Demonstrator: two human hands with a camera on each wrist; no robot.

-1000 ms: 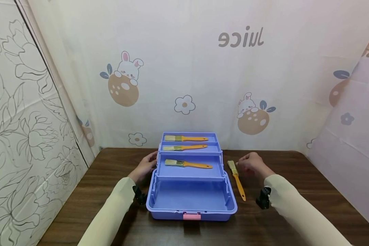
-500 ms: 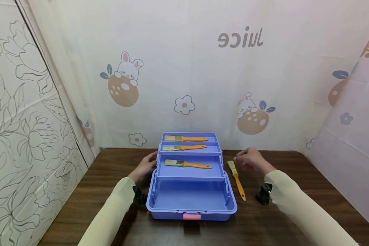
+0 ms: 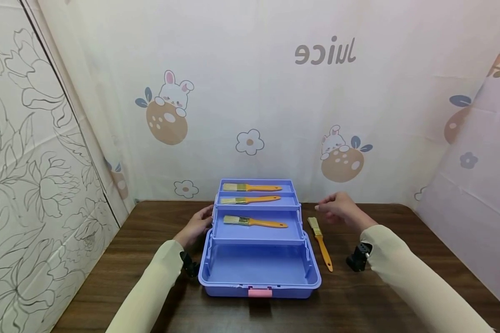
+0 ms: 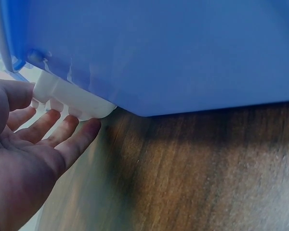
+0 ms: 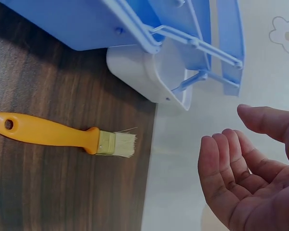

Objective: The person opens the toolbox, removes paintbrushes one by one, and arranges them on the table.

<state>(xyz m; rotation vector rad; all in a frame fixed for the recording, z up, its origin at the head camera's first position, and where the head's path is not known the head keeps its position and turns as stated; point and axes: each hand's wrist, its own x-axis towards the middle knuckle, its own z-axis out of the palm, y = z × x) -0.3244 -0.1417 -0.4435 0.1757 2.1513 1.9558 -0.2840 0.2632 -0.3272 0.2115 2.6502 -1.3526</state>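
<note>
A lavender toolbox (image 3: 259, 266) with a pink latch stands unfolded on the table, its stepped trays raised. Each of the three tray sections holds a paintbrush with a yellow handle: the back one (image 3: 258, 188), the middle one (image 3: 254, 200) and the front one (image 3: 260, 222). My left hand (image 3: 197, 226) grips the edge of the white lid (image 4: 79, 98) behind the box, thumb on one side and fingertips against the other. My right hand (image 3: 340, 209) hovers with loosely curled fingers and nothing in it, beyond the bristles of a loose paintbrush (image 3: 322, 247) on the table.
The deep bottom compartment lies in front of the trays. Dark wood-grain table (image 3: 150, 268) runs back to a printed white curtain (image 3: 258, 92) close behind the box. Black wrist cameras sit on both wrists, the left camera (image 3: 189, 266) beside the box.
My right hand has risen and moved slightly back, away from the loose paintbrush. The left hand, the toolbox and the brushes have stayed in place.
</note>
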